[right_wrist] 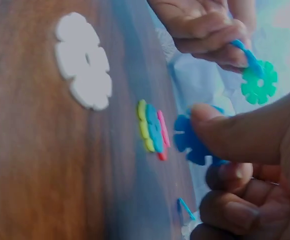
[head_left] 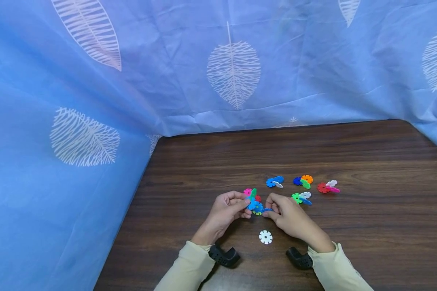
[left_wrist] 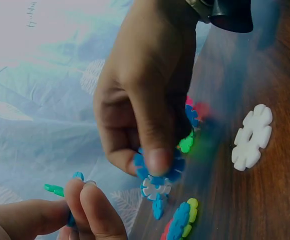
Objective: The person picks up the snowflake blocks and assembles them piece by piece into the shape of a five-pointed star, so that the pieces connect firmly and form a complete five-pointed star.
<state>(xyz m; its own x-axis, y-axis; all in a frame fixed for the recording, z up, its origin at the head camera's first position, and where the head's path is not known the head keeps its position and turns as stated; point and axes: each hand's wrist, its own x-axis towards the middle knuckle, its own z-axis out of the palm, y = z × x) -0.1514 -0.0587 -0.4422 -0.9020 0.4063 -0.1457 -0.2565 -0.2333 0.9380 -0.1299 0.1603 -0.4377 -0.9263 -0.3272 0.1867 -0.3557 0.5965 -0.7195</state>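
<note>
My left hand pinches a green notched disc joined to a blue disc. Opposite it, my right hand grips another blue notched disc between thumb and fingers. The two hands are close together, and in the right wrist view their pieces stand apart. Loose yellow, blue, red and pink discs lie on the table between and behind the hands. Nearer the body, a single white notched disc lies flat. Fingers hide part of both held pieces.
Several joined disc clusters lie beyond the right hand: blue and white, blue, orange and green, red, white and pink, green, white and blue. Blue leaf-patterned cloth borders the dark wooden table at the back and left.
</note>
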